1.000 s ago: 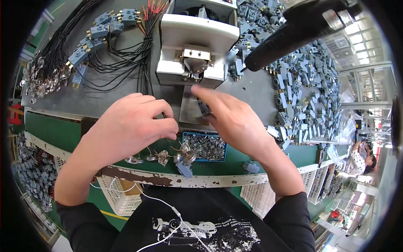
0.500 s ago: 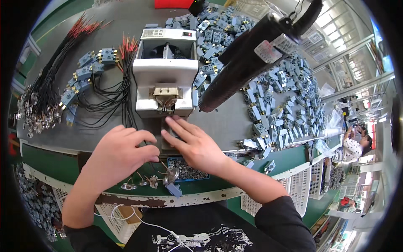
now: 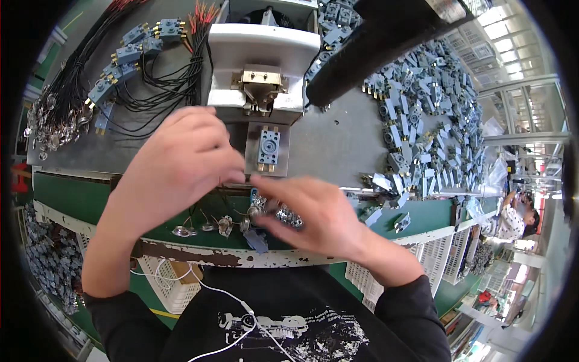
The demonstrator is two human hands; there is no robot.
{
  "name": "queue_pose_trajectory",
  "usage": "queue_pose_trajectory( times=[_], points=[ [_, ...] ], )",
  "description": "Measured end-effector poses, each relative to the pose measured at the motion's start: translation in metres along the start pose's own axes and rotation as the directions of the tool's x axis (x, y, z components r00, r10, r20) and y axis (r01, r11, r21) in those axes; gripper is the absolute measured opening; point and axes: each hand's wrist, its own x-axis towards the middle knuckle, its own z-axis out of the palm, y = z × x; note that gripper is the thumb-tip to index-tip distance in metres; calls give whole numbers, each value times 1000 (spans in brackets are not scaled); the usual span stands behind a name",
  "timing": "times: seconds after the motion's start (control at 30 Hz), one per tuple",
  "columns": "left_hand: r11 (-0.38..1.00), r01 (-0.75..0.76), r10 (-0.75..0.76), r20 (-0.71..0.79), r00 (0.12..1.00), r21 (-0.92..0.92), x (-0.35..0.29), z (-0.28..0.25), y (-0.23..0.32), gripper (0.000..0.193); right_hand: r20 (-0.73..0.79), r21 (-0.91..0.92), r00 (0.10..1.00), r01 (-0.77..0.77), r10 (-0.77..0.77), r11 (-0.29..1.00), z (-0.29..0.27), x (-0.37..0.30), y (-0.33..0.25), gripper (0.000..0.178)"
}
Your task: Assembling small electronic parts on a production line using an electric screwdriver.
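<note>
A blue-grey connector block point(image 3: 268, 146) with brass pins lies on the metal plate in front of the white machine point(image 3: 259, 66). To its lower left, my left hand point(image 3: 181, 166) is closed, fingertips pinched together; whatever they hold is hidden, though thin dark wires show just below. My right hand point(image 3: 319, 217) is over the bench's front edge, fingers stretched and thumb apart, slightly blurred. It partly covers a small blue tray of metal screws point(image 3: 288, 216). Beside its thumb are round metal pieces point(image 3: 246, 224) on wires and another grey block point(image 3: 257, 240).
A large heap of blue-grey blocks point(image 3: 416, 120) covers the right side. Black wire bundles point(image 3: 66, 102) with red ends lie at left, near several wired blocks point(image 3: 126, 54). A thick black cylinder point(image 3: 362, 54) slants over the bench. Another person point(image 3: 509, 220) sits far right.
My right hand has drawn back from the plate toward the tray, uncovering the connector block. My left hand has shifted slightly up and right. The view has tilted, so the machine appears higher.
</note>
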Motion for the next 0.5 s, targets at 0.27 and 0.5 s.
queue_pose_trajectory(
  times=[0.27, 0.5],
  points=[
    [981, 70, -76, -29, 997, -181, 10, 5, -3, 20, -403, -216, 870, 211, -284, 953, 10, 5, 31, 49],
    [985, 6, -8, -9, 1000, -171, 12, -8, -10, 19, 72, 845, 956, -209, 283, 493, 6, 16, 32, 45]
  ],
)
